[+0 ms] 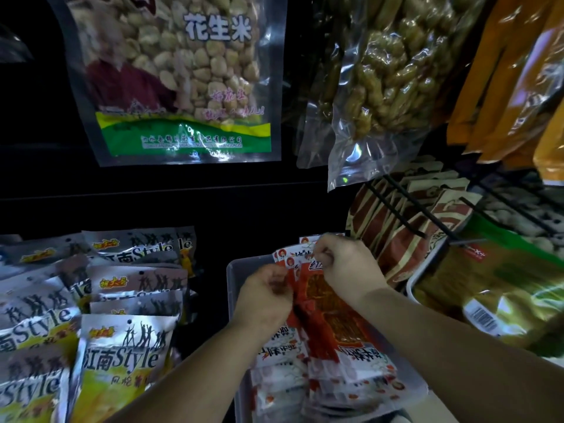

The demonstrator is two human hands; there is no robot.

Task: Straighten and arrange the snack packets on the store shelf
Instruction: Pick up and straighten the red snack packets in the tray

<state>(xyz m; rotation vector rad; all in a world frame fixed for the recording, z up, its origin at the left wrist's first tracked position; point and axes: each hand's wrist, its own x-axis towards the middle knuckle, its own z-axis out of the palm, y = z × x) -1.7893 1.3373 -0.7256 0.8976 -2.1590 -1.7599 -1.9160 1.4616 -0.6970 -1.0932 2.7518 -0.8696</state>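
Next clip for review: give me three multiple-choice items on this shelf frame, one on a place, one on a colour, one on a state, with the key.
1. Where do the red-and-white packets sit?
A. in a plastic bin
B. on a wall hook
C. on the floor

2. What colour is the band at the foot of the hanging peanut bag?
A. blue
B. green and yellow
C. pink

3. What are the left hand and right hand doing?
A. hanging idle
B. gripping packet tops
C. holding a scanner

Key: 1 A, the bin's pale walls surround the packets; 2 B, the band is green with a yellow edge; 3 B, the fingers of both hands curl onto the packets' upper edges.
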